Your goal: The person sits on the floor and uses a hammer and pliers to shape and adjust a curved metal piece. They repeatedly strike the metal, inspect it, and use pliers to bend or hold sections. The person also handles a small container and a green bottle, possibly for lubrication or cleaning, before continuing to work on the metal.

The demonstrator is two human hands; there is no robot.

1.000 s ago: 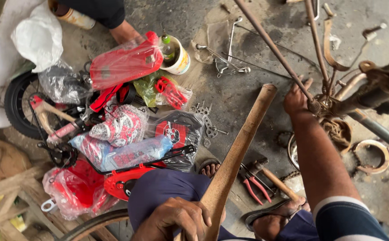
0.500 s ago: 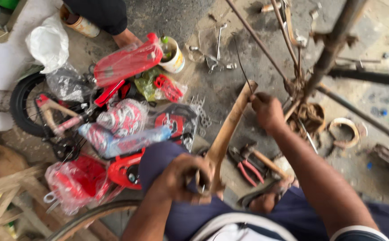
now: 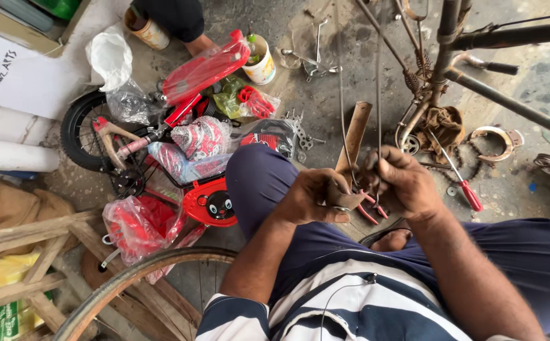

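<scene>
Both hands meet over the person's lap: the left hand (image 3: 318, 197) has its fingers curled shut around red-handled pliers (image 3: 369, 208), and the right hand (image 3: 402, 180) pinches a thin wire (image 3: 378, 95) running up toward the rusty bicycle frame (image 3: 442, 60). Just behind them a wooden handle (image 3: 355, 132) slants across the concrete floor (image 3: 350, 57). A red screwdriver (image 3: 464, 186) lies near the right hand.

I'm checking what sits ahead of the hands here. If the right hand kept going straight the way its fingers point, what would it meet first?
The right hand points toward the left hand. First it would likely meet the thin cable at its fingertips, then the left hand; depth is unclear.
</scene>
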